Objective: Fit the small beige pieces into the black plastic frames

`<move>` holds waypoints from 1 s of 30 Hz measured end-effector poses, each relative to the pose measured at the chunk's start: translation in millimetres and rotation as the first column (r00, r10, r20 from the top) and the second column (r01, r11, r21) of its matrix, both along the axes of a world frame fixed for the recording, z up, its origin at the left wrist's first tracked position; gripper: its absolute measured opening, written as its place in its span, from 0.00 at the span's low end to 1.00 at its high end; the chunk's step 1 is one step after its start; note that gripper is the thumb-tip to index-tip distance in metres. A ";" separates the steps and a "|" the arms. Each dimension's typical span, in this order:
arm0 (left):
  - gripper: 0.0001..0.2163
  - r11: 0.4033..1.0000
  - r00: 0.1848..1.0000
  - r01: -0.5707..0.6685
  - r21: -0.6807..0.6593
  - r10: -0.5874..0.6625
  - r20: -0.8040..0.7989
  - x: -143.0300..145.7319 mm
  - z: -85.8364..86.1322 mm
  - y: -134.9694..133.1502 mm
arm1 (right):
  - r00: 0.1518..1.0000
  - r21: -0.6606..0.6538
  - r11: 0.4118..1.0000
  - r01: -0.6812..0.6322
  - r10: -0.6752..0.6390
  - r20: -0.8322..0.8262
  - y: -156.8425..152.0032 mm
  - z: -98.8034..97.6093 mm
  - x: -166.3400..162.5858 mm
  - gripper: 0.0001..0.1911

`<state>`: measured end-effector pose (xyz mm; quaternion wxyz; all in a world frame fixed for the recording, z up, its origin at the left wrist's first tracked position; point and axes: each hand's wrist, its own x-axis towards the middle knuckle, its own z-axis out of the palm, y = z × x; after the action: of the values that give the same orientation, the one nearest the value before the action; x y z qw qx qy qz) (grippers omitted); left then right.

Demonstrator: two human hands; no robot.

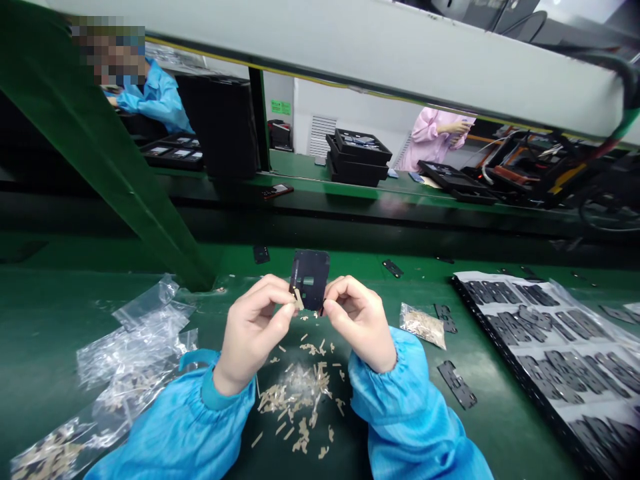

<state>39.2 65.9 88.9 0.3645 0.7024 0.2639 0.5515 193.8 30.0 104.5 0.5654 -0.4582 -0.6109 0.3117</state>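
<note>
Between my two hands a thin black plate (pixel 315 275) with small cut-outs is held up above the bench. My left hand (pixel 260 323) pinches its lower left corner, where a small beige strip (pixel 299 298) lies against the plate. On the right, my right hand (pixel 357 320) grips the plate's lower right edge between thumb and fingers. Below the hands, many small beige pieces (pixel 303 393) are scattered in a loose pile, some on a clear plastic bag. Whether the beige strip is stuck to the plate or only held there, I cannot tell.
Clear plastic bags (pixel 135 353) lie at left, some with beige pieces. A filled bag (pixel 423 325) and a loose black plate (pixel 457 385) lie at right, beside a tray (pixel 500 343) of black plates. A green post (pixel 125 173) slants at left. Two people work beyond.
</note>
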 end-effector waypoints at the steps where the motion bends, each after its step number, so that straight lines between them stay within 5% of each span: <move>1: 0.07 1.000 0.999 0.020 -0.022 -0.020 0.034 0.4 -1.8 1.1 | 1.000 0.000 1.000 -0.003 0.003 0.001 -0.6 0.0 -0.4 0.05; 12: 0.08 0.973 0.970 0.152 -0.174 -0.113 0.216 6.3 -12.9 7.3 | 1.000 0.045 0.999 -0.015 0.014 0.024 -5.9 0.4 -3.8 0.05; 24: 0.08 0.895 0.898 0.342 -0.287 -0.222 0.379 12.3 -10.8 4.7 | 0.861 -0.085 0.916 -0.393 0.334 -0.383 -4.8 -5.7 -2.1 0.10; 30: 0.07 0.820 0.853 0.443 -0.363 -0.261 0.452 14.7 -4.6 -0.7 | 0.932 -0.025 0.953 -0.301 0.289 -0.220 -4.9 -3.1 -0.9 0.10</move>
<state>53.8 65.2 84.4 0.6598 0.5131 0.1718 0.5215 192.9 25.1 101.4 0.5608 -0.3415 -0.5990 0.4583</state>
